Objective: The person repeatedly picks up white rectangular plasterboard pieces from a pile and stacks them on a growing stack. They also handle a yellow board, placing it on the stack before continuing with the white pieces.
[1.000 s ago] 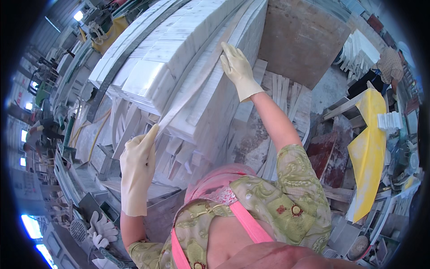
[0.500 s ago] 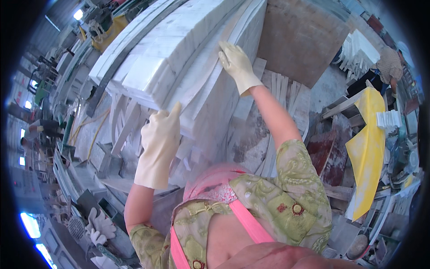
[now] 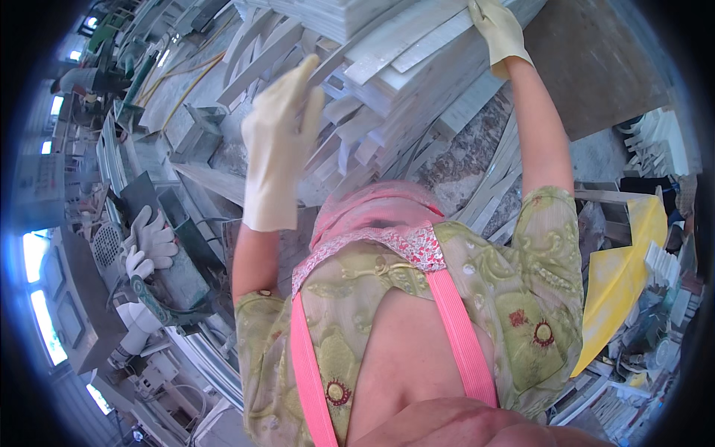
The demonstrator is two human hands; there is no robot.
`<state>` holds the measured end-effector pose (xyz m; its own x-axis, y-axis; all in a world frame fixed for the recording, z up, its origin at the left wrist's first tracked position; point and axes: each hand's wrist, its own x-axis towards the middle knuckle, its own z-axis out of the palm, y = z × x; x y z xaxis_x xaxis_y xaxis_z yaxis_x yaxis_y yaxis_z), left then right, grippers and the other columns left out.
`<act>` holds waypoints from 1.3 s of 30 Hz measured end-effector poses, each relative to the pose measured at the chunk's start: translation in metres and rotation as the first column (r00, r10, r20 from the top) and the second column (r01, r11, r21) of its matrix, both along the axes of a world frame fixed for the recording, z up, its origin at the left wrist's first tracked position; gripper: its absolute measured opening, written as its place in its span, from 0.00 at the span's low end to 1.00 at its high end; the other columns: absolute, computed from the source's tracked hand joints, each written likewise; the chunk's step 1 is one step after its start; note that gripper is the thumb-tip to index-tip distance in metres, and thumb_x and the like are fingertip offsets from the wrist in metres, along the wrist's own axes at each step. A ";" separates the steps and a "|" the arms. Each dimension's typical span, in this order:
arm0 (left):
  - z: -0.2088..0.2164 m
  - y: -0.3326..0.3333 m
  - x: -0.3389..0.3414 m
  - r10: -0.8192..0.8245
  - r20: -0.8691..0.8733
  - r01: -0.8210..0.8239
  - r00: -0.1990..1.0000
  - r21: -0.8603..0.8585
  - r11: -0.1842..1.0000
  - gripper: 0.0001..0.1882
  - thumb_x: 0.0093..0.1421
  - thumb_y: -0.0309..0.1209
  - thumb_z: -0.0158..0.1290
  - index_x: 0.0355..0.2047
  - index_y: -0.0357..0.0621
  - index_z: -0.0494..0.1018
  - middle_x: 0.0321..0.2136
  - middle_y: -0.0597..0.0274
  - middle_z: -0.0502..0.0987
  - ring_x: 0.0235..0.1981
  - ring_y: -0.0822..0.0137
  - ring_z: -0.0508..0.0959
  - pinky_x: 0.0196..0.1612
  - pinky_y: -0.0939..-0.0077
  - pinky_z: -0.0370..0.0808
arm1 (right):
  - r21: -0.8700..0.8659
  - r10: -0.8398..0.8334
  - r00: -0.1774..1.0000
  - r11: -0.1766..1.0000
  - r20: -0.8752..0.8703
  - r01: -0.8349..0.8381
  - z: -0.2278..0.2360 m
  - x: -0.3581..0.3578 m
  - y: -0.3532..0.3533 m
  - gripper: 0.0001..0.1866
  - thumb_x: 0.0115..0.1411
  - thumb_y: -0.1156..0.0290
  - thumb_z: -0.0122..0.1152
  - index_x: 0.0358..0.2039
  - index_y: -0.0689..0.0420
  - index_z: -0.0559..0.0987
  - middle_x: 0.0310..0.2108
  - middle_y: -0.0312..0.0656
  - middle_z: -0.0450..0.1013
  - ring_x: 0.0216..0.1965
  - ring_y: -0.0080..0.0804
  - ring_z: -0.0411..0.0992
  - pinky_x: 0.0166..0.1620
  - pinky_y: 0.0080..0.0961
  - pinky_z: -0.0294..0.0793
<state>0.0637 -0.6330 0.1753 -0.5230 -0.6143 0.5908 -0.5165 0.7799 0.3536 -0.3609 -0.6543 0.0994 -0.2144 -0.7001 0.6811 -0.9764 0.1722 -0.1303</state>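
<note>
Both my hands wear cream rubber gloves. My left hand (image 3: 283,141) is raised in front of the stone stack, its index finger stretched up and the thumb apart, with nothing in it. At the top edge, my right hand (image 3: 497,31) lies against the far side of a pale stone strip (image 3: 436,46), fingers stretched out; the picture's edge cuts off their tips. Under that strip sit more white-grey stone strips in layers. To its left rises a taller stack of thick white stone pieces (image 3: 324,16).
Loose stone offcuts (image 3: 357,141) lie below the stack. A brown board (image 3: 596,67) stands at the right, above a yellow sheet (image 3: 618,283). White work gloves (image 3: 153,242) rest on equipment at the left. Long narrow strips (image 3: 491,182) lie near my right arm.
The view has tilted, so the stack sits higher and further right. My left hand has come away from the strip's near end; my right hand remains at the strip.
</note>
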 end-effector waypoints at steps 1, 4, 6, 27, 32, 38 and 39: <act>-0.005 0.007 0.001 -0.016 -0.063 0.016 0.998 0.000 1.000 0.20 0.60 0.31 0.60 0.54 0.54 0.79 0.49 0.59 0.83 0.38 0.53 0.84 0.40 0.64 0.82 | -0.030 0.005 1.000 1.000 -0.028 -0.006 0.003 0.003 0.001 0.16 0.68 0.60 0.51 0.43 0.58 0.81 0.42 0.55 0.80 0.45 0.56 0.78 0.50 0.51 0.75; -0.023 0.022 -0.009 -0.177 0.166 0.202 0.970 -0.152 0.967 0.20 0.58 0.32 0.60 0.52 0.58 0.80 0.53 0.61 0.82 0.32 0.57 0.84 0.36 0.65 0.82 | -0.032 -0.030 0.999 0.999 -0.040 0.029 0.016 0.016 0.005 0.16 0.67 0.59 0.53 0.42 0.58 0.80 0.39 0.55 0.80 0.42 0.57 0.78 0.47 0.52 0.75; -0.035 0.023 -0.023 -0.147 0.229 0.190 0.962 -0.178 0.965 0.18 0.58 0.32 0.59 0.51 0.59 0.80 0.55 0.63 0.81 0.29 0.58 0.82 0.34 0.65 0.82 | -0.064 -0.096 0.993 0.994 -0.064 0.092 0.028 0.029 0.009 0.16 0.66 0.58 0.55 0.40 0.58 0.81 0.37 0.56 0.80 0.40 0.57 0.78 0.45 0.53 0.75; -0.038 -0.028 -0.030 -0.074 0.167 0.131 0.983 -0.361 0.923 0.14 0.59 0.31 0.59 0.46 0.51 0.82 0.50 0.63 0.83 0.28 0.59 0.80 0.32 0.67 0.79 | 0.225 0.131 0.989 0.964 0.076 -0.145 0.049 0.087 0.017 0.24 0.66 0.52 0.53 0.46 0.61 0.82 0.42 0.58 0.80 0.47 0.57 0.77 0.51 0.48 0.75; -0.037 -0.024 -0.025 -0.143 0.006 0.136 0.990 -0.336 0.932 0.14 0.58 0.28 0.58 0.45 0.45 0.80 0.47 0.62 0.82 0.30 0.57 0.82 0.30 0.66 0.80 | 0.215 0.086 0.982 0.969 0.170 -0.122 0.047 0.081 0.022 0.25 0.65 0.54 0.56 0.53 0.61 0.79 0.48 0.59 0.78 0.51 0.57 0.76 0.54 0.46 0.74; -0.061 0.003 -0.006 -0.324 -0.144 0.304 0.935 -0.145 0.942 0.14 0.57 0.25 0.61 0.45 0.44 0.81 0.45 0.58 0.84 0.30 0.57 0.83 0.31 0.65 0.79 | -0.198 0.170 0.953 0.973 0.250 -0.121 0.015 0.069 0.038 0.23 0.71 0.58 0.53 0.59 0.59 0.77 0.56 0.54 0.76 0.59 0.49 0.72 0.63 0.41 0.68; -0.066 0.009 -0.005 -0.333 -0.174 0.327 0.927 -0.062 0.943 0.13 0.58 0.26 0.61 0.44 0.44 0.82 0.45 0.58 0.84 0.34 0.55 0.84 0.35 0.67 0.80 | -0.283 0.187 0.948 0.953 0.258 -0.111 0.008 0.071 0.041 0.22 0.73 0.59 0.51 0.60 0.59 0.76 0.57 0.52 0.76 0.60 0.47 0.72 0.65 0.41 0.66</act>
